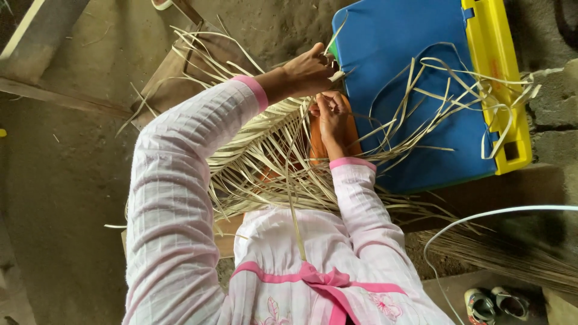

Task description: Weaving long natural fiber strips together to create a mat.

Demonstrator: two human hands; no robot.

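Note:
A loose mat of pale dried leaf strips (265, 150) lies across my lap and fans out to both sides. My left hand (307, 69), in a pink striped sleeve, reaches over the mat and pinches strip ends near the corner of a blue plastic board (397, 54). My right hand (331, 117) is just below it, fingers closed on a thin strip. One long strip (293, 204) runs from the hands down toward my waist. More strips curl over the blue board to the right.
The blue board has a yellow edge (497, 66) and rests on the dirt floor (60, 168). A wooden plank (174, 78) lies under the strips. At the lower right are a bundle of thin sticks (512, 253), a white cable (481, 216) and small shoes (497, 304).

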